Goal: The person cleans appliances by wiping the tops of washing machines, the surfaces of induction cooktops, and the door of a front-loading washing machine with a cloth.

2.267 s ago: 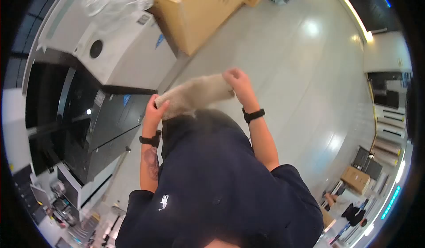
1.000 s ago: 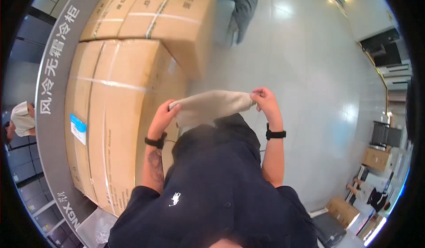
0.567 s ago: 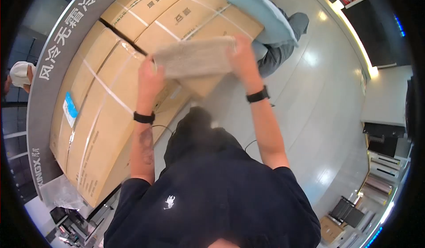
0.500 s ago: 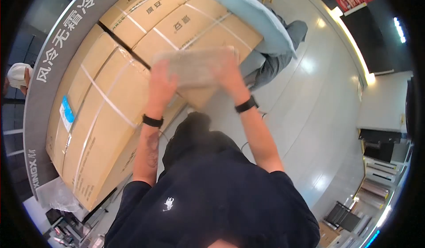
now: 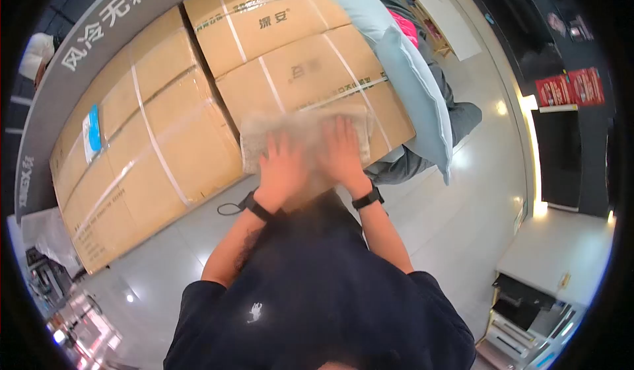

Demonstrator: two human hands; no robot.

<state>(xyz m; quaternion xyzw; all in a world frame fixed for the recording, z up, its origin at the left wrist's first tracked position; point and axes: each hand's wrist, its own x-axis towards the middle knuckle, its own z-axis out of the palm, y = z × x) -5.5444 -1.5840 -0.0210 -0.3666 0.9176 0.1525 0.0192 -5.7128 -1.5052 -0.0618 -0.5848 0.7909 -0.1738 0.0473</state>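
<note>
A greyish-beige folded cloth (image 5: 254, 139) lies on the near edge of a strapped cardboard box (image 5: 277, 92), slightly blurred. My left hand (image 5: 284, 165) rests flat on the cloth's left part with its fingers spread. On its right part, my right hand (image 5: 340, 148) is also laid flat, fingers stretched forward. Neither hand is wrapped round anything. Both wrists wear black bands.
Another strapped carton (image 5: 152, 125) stands to the left, carrying a blue and white packet (image 5: 92, 132). At the right edge of the boxes is a light blue pillow (image 5: 413, 86), beside a person's dark-trousered leg (image 5: 462, 122). A white table (image 5: 449, 13) stands farther back.
The cloth has come down from my two-handed grip onto the box. My fingers have gone from holding its ends to lying flat on top. The view has shifted.
</note>
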